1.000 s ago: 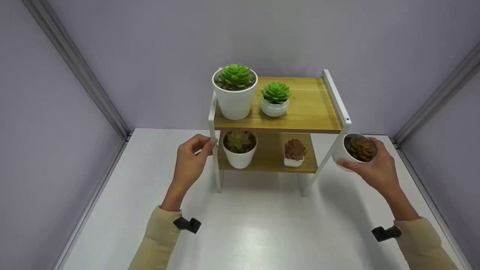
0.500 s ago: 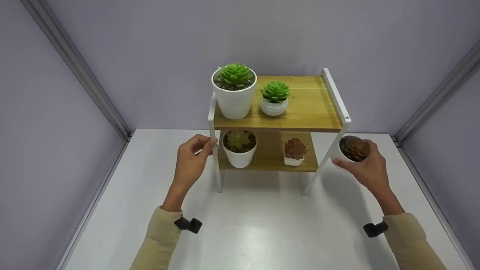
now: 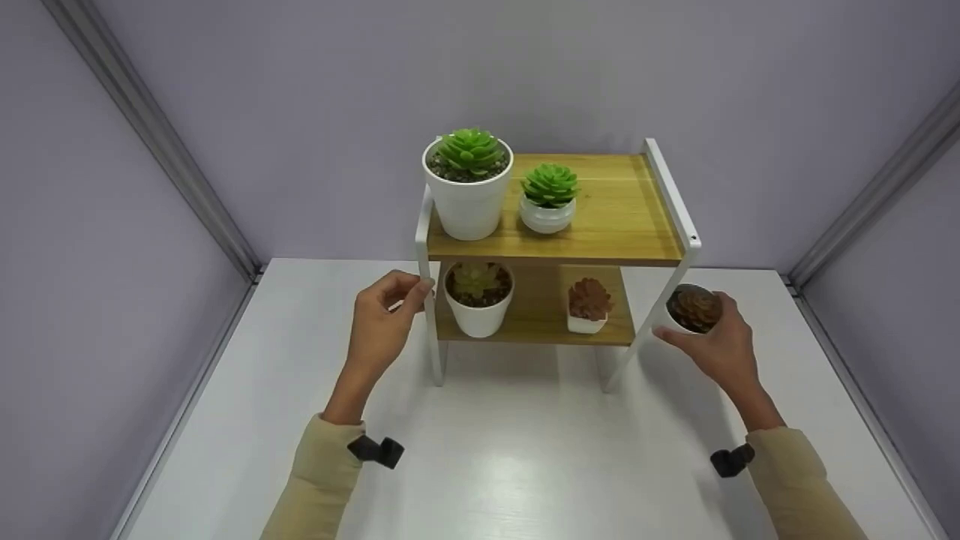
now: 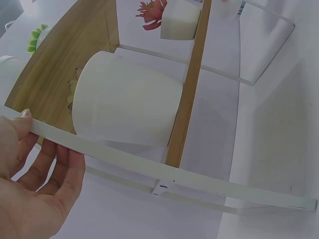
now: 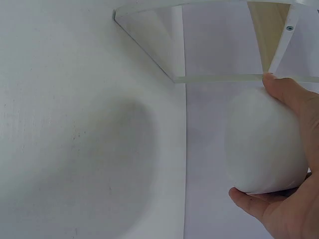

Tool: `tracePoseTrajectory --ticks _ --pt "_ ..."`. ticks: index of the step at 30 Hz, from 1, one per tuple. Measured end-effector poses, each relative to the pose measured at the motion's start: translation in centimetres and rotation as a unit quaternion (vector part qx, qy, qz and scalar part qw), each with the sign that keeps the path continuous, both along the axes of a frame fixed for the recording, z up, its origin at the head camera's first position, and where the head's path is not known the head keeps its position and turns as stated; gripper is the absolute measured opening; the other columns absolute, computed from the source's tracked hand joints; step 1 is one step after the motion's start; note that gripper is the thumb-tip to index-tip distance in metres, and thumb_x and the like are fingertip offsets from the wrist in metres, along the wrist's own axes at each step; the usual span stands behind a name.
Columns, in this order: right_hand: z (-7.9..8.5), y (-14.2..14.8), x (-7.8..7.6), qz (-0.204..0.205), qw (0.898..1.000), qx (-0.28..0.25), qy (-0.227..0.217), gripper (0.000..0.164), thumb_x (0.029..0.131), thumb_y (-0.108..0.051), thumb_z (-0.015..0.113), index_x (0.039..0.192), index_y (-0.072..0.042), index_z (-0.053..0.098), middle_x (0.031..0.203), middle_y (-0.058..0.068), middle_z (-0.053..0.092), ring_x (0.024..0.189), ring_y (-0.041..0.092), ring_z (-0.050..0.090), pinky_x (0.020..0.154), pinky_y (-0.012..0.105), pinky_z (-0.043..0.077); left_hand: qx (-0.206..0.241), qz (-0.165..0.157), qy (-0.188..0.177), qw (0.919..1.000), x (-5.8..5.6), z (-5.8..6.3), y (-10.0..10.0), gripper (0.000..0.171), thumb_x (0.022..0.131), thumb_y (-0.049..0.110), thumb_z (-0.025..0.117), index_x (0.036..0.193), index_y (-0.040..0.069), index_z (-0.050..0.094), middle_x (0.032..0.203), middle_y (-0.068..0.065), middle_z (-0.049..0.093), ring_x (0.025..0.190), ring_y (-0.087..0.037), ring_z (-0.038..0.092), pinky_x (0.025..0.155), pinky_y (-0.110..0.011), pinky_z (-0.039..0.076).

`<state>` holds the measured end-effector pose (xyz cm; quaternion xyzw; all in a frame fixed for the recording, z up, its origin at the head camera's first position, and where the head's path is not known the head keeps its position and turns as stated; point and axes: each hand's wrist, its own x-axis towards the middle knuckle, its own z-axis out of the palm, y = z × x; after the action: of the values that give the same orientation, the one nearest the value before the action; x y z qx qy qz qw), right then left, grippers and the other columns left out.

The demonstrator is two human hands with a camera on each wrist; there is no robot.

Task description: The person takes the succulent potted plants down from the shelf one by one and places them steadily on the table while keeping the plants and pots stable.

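Note:
My right hand [image 3: 724, 345] grips a white pot holding a brown succulent [image 3: 694, 307], just right of the two-tier shelf. In the right wrist view thumb and fingers curl round the smooth white pot [image 5: 264, 144], above the table. My left hand [image 3: 386, 315] pinches the shelf's white left front post [image 3: 435, 334], thumb on one side and fingers on the other, as the left wrist view shows. On the upper board [image 3: 615, 202] stand a large potted green succulent [image 3: 469, 202] and a small round-potted one [image 3: 547, 214].
The lower board [image 3: 544, 304] bears a white pot with a yellowish-green succulent [image 3: 480, 307] at left and a small square pot with a reddish succulent [image 3: 589, 315] at right. White table [image 3: 487, 465] spreads in front of the shelf; grey-lilac walls [image 3: 337, 135] enclose it.
My right hand has carried the potted brown succulent left and slightly toward me, closer to the shelf's right leg. The left hand stays at the post.

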<state>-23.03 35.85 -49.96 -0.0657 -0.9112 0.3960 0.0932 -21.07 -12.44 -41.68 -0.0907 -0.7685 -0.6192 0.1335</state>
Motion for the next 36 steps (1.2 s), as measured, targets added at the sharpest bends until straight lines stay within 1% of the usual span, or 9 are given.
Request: tracePoseTrajectory --ticks 5,8,11,15,18,24,28,32,36 --pt "-0.9 0.0 -0.6 0.001 1.000 0.004 0.007 0.121 0.078 -0.055 0.090 0.161 0.006 0.025 0.153 0.032 0.047 0.140 0.048 0.048 0.110 0.067 0.045 -0.002 0.000 0.001 1.0000 0.1 0.0 -0.1 0.024 0.103 0.024 0.070 0.105 0.001 0.074 0.105 -0.024 0.072 0.111 -0.034 0.074 0.090 -0.029 0.064" --pt "-1.6 -0.1 -0.9 0.003 1.000 0.002 0.011 0.120 0.078 -0.054 0.091 0.160 0.006 0.027 0.152 0.032 0.048 0.141 0.048 0.049 0.112 0.067 0.045 -0.001 -0.002 0.005 1.0000 0.1 0.0 -0.2 0.024 0.103 0.023 0.070 0.105 -0.001 0.074 0.105 -0.024 0.072 0.110 -0.032 0.074 0.091 -0.034 0.065" --pt "-2.2 -0.3 -1.2 0.004 1.000 0.000 0.007 0.121 0.077 -0.054 0.092 0.160 0.007 0.027 0.153 0.033 0.047 0.142 0.049 0.047 0.113 0.068 0.044 0.001 -0.003 0.011 0.9999 0.1 -0.1 -0.2 0.025 0.103 0.021 0.070 0.107 -0.003 0.073 0.105 -0.024 0.072 0.110 -0.035 0.074 0.093 -0.039 0.065" --pt "-3.1 -0.6 -1.6 0.005 1.000 0.001 -0.003 0.117 0.078 -0.053 0.091 0.158 0.007 0.030 0.153 0.032 0.049 0.143 0.048 0.047 0.115 0.068 0.043 0.000 -0.004 0.012 0.9999 0.0 -0.1 -0.2 0.025 0.103 0.022 0.070 0.106 -0.002 0.074 0.105 -0.022 0.072 0.112 -0.040 0.072 0.092 -0.037 0.064" --pt "-3.7 -0.7 -1.8 0.004 1.000 0.004 -0.005 0.114 0.079 -0.052 0.091 0.156 0.008 0.032 0.152 0.032 0.049 0.143 0.049 0.048 0.117 0.068 0.042 -0.002 -0.006 0.012 0.9999 0.1 -0.1 -0.1 0.024 0.103 0.024 0.070 0.105 0.000 0.074 0.104 -0.019 0.073 0.112 -0.036 0.073 0.093 -0.039 0.064" --pt "-4.7 -0.8 -2.2 -0.003 1.000 0.000 -0.026 0.117 0.080 -0.052 0.090 0.158 0.010 0.027 0.155 0.035 0.044 0.146 0.051 0.044 0.120 0.068 0.039 0.005 -0.009 0.016 0.9998 0.0 -0.2 -0.1 0.025 0.103 0.024 0.070 0.104 0.000 0.074 0.102 -0.015 0.073 0.108 -0.025 0.075 0.094 -0.046 0.064" --pt "-5.3 -0.9 -2.3 -0.003 0.999 -0.001 -0.042 0.118 0.081 -0.051 0.089 0.159 0.009 0.024 0.157 0.036 0.042 0.147 0.051 0.042 0.121 0.068 0.037 0.008 -0.009 0.019 0.9998 0.0 -0.1 -0.1 0.024 0.102 0.025 0.071 0.102 0.001 0.075 0.101 -0.016 0.073 0.108 -0.025 0.075 0.092 -0.042 0.065" --pt "-5.7 -0.9 -2.3 -0.002 0.999 -0.003 -0.044 0.115 0.082 -0.047 0.089 0.158 0.010 0.024 0.155 0.036 0.044 0.146 0.050 0.044 0.120 0.067 0.039 0.007 -0.010 0.018 0.9998 0.0 -0.1 -0.1 0.024 0.102 0.025 0.071 0.102 0.002 0.075 0.103 -0.020 0.073 0.109 -0.026 0.075 0.092 -0.041 0.065" --pt "-6.1 -0.8 -2.2 0.002 0.999 0.001 -0.049 0.116 0.081 -0.047 0.090 0.157 0.011 0.025 0.153 0.036 0.045 0.143 0.050 0.046 0.119 0.065 0.041 0.008 -0.011 0.016 0.9998 -0.1 -0.2 -0.1 0.022 0.102 0.024 0.071 0.102 0.002 0.075 0.103 -0.022 0.072 0.110 -0.031 0.074 0.092 -0.039 0.065"
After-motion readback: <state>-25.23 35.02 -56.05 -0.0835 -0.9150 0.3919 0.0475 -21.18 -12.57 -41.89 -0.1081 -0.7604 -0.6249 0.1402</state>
